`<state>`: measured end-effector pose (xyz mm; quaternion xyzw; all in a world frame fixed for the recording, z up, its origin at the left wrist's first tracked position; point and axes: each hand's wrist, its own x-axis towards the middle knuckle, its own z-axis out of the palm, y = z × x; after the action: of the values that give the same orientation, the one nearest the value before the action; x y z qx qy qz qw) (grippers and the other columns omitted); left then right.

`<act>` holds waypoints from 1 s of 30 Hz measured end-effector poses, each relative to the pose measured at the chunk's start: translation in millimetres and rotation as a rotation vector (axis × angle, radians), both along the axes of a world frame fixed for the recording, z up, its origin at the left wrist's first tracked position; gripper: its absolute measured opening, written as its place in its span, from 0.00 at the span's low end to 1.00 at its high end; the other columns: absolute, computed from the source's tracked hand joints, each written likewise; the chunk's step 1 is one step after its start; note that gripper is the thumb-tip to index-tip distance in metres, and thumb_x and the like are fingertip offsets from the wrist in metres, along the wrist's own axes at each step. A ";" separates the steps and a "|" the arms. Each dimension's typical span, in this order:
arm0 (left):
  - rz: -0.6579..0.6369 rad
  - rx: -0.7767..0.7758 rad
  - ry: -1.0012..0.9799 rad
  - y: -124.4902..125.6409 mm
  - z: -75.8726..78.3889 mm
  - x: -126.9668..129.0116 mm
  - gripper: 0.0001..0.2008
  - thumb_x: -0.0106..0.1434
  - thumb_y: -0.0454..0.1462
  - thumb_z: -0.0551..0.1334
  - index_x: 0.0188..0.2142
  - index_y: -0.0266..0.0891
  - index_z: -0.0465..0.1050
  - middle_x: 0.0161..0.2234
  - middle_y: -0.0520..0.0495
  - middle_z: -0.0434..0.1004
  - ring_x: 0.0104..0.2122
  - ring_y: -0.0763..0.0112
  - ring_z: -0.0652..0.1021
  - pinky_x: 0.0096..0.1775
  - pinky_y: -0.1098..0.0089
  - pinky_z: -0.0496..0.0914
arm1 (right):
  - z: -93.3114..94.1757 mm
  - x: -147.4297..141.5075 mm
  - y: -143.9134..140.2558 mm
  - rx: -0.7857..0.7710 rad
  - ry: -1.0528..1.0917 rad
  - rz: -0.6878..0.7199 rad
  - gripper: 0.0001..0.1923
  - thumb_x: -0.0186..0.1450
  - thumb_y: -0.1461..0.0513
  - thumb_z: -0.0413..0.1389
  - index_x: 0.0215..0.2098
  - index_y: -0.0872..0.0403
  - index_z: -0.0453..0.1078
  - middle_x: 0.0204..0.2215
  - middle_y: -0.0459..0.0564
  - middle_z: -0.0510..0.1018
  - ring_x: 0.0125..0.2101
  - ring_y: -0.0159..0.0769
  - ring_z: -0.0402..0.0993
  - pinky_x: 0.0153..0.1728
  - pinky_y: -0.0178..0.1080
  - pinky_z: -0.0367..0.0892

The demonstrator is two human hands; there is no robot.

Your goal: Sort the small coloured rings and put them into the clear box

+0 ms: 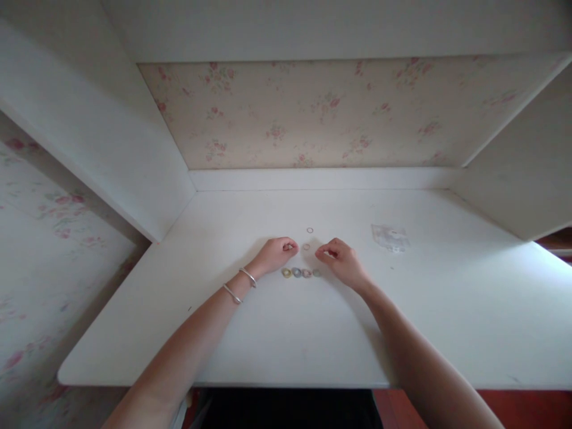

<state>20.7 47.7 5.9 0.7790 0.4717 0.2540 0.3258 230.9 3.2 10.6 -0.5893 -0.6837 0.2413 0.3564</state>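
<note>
My left hand (276,255) and right hand (340,260) rest curled on white table (286,333), fingers narrow, grip unclear. Small pale ring (306,246) lies between them. Row of four small coloured rings (301,273) at 6 o'clock; thin ring (310,230) at 12; clear plastic pouch (390,237) at 2, contents unreadable.

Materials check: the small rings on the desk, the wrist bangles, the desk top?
Rings in a row: probably plastic or resin, going by pastel, faintly translucent colours; too small to be sure. Bangles on the left wrist: silvery metal, thin with bright glints. Desk top: white painted or laminated board, matte, smooth.
</note>
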 end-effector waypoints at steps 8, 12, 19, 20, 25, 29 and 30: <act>-0.145 0.238 0.356 10.5 8.6 31.0 0.11 0.63 0.40 0.55 0.38 0.42 0.76 0.38 0.46 0.77 0.37 0.66 0.76 0.40 0.69 0.67 | -15.8 20.7 15.9 -0.030 -0.024 -0.150 0.12 0.59 0.56 0.54 0.30 0.53 0.77 0.28 0.46 0.71 0.26 0.30 0.65 0.30 0.35 0.59; -0.177 0.229 0.437 14.5 9.2 32.5 0.10 0.63 0.38 0.55 0.36 0.41 0.76 0.38 0.45 0.77 0.38 0.66 0.76 0.41 0.69 0.67 | -14.3 20.0 15.7 -0.022 -0.030 -0.128 0.11 0.59 0.57 0.54 0.31 0.52 0.77 0.29 0.47 0.72 0.26 0.30 0.65 0.31 0.35 0.59; -0.282 0.167 0.322 0.9 20.5 25.3 0.10 0.63 0.36 0.54 0.36 0.38 0.74 0.37 0.47 0.77 0.37 0.70 0.75 0.39 0.73 0.66 | -11.0 17.0 13.6 -0.036 -0.020 -0.113 0.10 0.60 0.59 0.53 0.31 0.53 0.77 0.30 0.47 0.72 0.27 0.29 0.66 0.31 0.34 0.59; -0.300 0.161 0.305 -3.1 23.8 23.1 0.10 0.64 0.37 0.55 0.35 0.39 0.74 0.37 0.47 0.77 0.36 0.70 0.75 0.39 0.73 0.66 | -11.2 17.0 13.6 -0.036 -0.021 -0.110 0.10 0.60 0.59 0.53 0.31 0.53 0.77 0.30 0.47 0.72 0.27 0.29 0.66 0.31 0.34 0.59; -0.377 0.187 0.350 -23.4 37.9 14.5 0.11 0.65 0.39 0.54 0.35 0.40 0.75 0.37 0.49 0.76 0.36 0.70 0.74 0.39 0.72 0.65 | -13.7 16.9 14.2 -0.023 -0.049 -0.093 0.11 0.60 0.59 0.53 0.31 0.52 0.77 0.30 0.46 0.72 0.28 0.29 0.66 0.32 0.34 0.59; -0.415 0.179 0.390 -30.5 38.7 15.0 0.11 0.65 0.39 0.54 0.36 0.42 0.75 0.38 0.50 0.76 0.36 0.70 0.75 0.38 0.72 0.65 | -15.3 16.3 14.0 -0.012 -0.065 -0.091 0.11 0.60 0.59 0.52 0.32 0.53 0.76 0.29 0.46 0.72 0.27 0.29 0.66 0.32 0.34 0.59; -0.425 0.168 0.392 -30.8 37.8 15.7 0.11 0.64 0.39 0.55 0.37 0.43 0.76 0.38 0.50 0.77 0.36 0.69 0.75 0.38 0.72 0.65 | -15.4 16.0 13.8 -0.012 -0.070 -0.089 0.12 0.60 0.58 0.52 0.32 0.53 0.76 0.29 0.46 0.72 0.27 0.29 0.66 0.32 0.34 0.59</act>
<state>36.5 17.0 43.7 0.9187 0.3294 0.0632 0.2086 246.9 17.0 -4.8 -0.6295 -0.6672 0.2087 0.3391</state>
